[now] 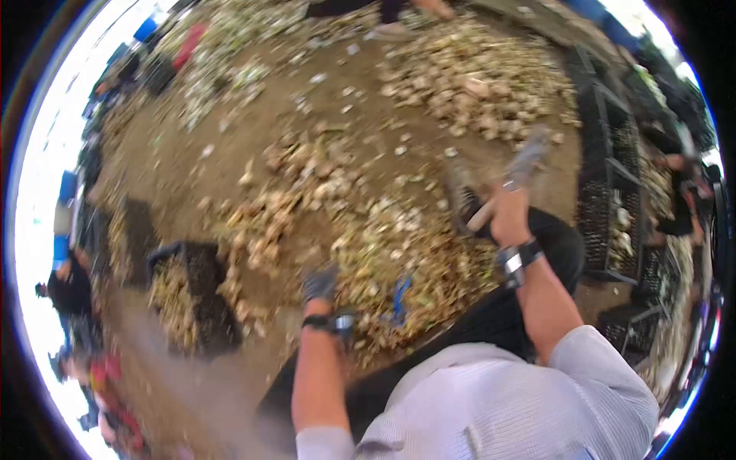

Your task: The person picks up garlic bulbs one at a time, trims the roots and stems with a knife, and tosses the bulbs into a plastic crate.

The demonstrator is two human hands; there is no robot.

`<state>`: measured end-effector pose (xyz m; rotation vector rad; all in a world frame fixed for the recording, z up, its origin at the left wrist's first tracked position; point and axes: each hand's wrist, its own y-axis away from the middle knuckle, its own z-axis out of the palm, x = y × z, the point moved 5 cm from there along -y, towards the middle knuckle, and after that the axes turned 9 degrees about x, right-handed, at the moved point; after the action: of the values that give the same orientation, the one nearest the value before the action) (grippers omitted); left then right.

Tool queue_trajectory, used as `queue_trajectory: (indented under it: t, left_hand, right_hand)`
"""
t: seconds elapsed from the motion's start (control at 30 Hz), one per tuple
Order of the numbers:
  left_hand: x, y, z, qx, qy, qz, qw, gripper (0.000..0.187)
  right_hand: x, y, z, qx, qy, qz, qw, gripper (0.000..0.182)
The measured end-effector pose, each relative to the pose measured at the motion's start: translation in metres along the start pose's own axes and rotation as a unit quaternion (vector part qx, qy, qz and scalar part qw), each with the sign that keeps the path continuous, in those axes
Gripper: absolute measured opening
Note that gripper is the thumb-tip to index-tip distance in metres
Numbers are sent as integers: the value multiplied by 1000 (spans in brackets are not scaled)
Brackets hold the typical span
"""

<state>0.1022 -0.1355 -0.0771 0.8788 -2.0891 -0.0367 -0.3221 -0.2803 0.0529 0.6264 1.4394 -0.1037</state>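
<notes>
My right hand (510, 216) is raised over my dark-trousered knee and grips the pale handle of a cleaver-like knife (527, 159), whose grey blade points up and away. A watch-like band sits on that wrist. My left hand (320, 282) wears a grey glove and reaches down toward the near edge of a pile of pale trimmed roots and scraps (383, 245). The blur hides whether it holds anything. A dark strap circles the left wrist.
Dirt ground carries more heaps of pale roots (475, 84). A black crate (195, 295) part-filled with produce stands to the left, and stacked black crates (613, 199) line the right. A blue item (400, 299) lies by my leg. Other people work at the left, top and right edges.
</notes>
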Motion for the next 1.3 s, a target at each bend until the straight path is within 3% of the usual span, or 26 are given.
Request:
queue_trajectory:
  t: [0.03,0.1,0.13,0.17,0.23,0.33,0.43,0.53,0.57,0.6,0.67,0.73,0.77,0.87,0.9,0.93,0.97,1.03,1.1,1.13,1.17,1.27,1.3]
  left_hand:
    - [-24,-29,-6,-9,-146,0,989,65]
    - [-25,-38,-39,88,-73,-120,986,77]
    - [-60,-67,-44,69,-145,-137,977,81]
    - [-102,-94,-53,52,-220,-155,962,84]
    - [-67,-86,-79,114,-255,-129,952,85]
    - [-111,-145,-97,70,-444,-140,882,79]
    - [-113,-176,-113,116,-391,-113,906,78]
    - [-141,-197,-112,162,-220,-78,959,82]
    - [-139,-204,-114,162,-275,-72,945,81]
    - [-129,-212,-110,157,-331,-64,928,80]
    - [-80,-203,-115,122,-364,-161,909,80]
    - [-117,-222,-110,120,-478,-99,865,83]
    - [-87,-206,-112,105,-485,-108,862,89]
    - [-104,-202,-105,143,-505,-26,851,97]
    - [-94,-190,-104,164,-470,21,867,94]
    - [-94,-187,-94,124,-232,74,962,90]
    - [-60,-165,-88,81,-122,109,983,84]
    - [-7,-121,-73,28,26,114,993,72]
    - [38,-82,-48,-84,75,231,966,58]
    - [75,-50,-45,-50,85,335,937,53]
    - [97,-19,-35,-146,197,215,945,51]
    - [68,20,19,-255,251,124,926,54]
    - [116,60,5,-251,178,206,929,55]
  right_hand:
    - [-3,-11,-6,22,32,-13,999,25]
    - [12,24,14,-22,8,21,1000,24]
    - [39,18,17,-13,56,-25,998,22]
    - [66,20,20,-28,46,15,998,23]
    - [71,40,36,-65,105,76,989,28]
    - [98,46,47,-129,223,97,961,40]
    - [105,58,64,-186,316,34,930,43]
    - [110,67,75,-201,312,48,927,42]
    - [103,73,82,-197,313,124,921,44]
    - [118,72,77,-201,296,118,926,45]
    - [116,74,83,-217,336,105,911,46]
    - [113,77,85,-210,368,128,897,33]
    - [112,78,86,-207,382,134,891,28]
    - [106,82,91,-240,352,109,898,47]
    - [116,81,86,-245,352,117,896,48]
    - [113,84,87,-246,337,120,901,41]
    - [109,87,87,-247,323,126,905,35]
    - [106,96,86,-261,298,122,910,28]
    - [102,104,87,-279,278,106,913,28]
    - [96,110,86,-284,270,98,915,28]
    - [97,114,84,-281,263,84,919,28]
    - [82,128,87,-330,198,60,921,49]
    - [78,131,85,-327,219,75,916,46]
